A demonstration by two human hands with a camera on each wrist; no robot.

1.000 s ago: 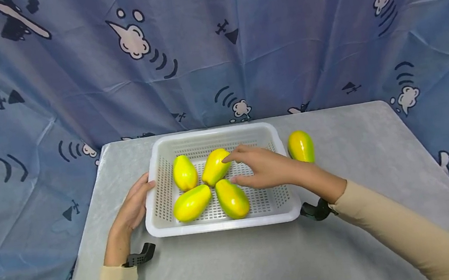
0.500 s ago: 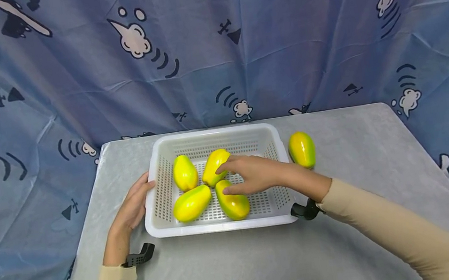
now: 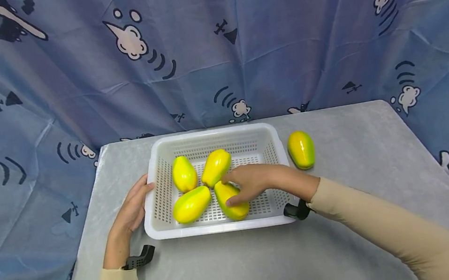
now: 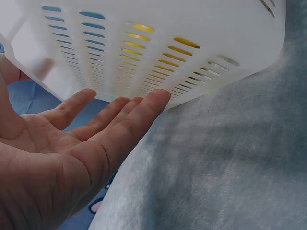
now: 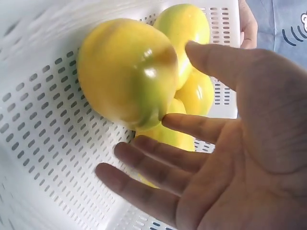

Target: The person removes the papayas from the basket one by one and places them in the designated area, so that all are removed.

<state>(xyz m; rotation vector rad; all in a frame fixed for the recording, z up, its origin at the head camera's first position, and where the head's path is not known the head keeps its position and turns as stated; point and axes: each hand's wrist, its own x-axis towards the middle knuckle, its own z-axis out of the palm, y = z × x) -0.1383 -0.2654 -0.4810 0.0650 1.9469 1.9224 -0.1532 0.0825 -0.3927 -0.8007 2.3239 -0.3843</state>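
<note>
A white perforated plastic basket (image 3: 219,227) stands on the table with several yellow-green papayas in it. Over the near right papaya (image 3: 225,196) my right hand (image 3: 251,181) reaches down. The right wrist view shows that hand (image 5: 225,158) with its thumb and fingers spread, the index fingertip at this papaya (image 5: 124,72); the thumb looks apart from it. At the basket's left side is my left hand (image 3: 133,208). Up close, the fingers of that hand (image 4: 81,143) lie nearly straight along the outer wall (image 4: 230,33), and the thumb tip shows blurred through the rim.
One more papaya (image 3: 301,150) lies on the grey cloth-covered table (image 3: 358,155), just right of the basket. Behind the table hangs a blue patterned curtain (image 3: 198,68). Inside the basket, other papayas (image 3: 192,204) sit close together at the left and centre.
My right hand has moved left and toward the near side, from beside the far right papaya to over the near right one. The left hand stays at the basket's side.
</note>
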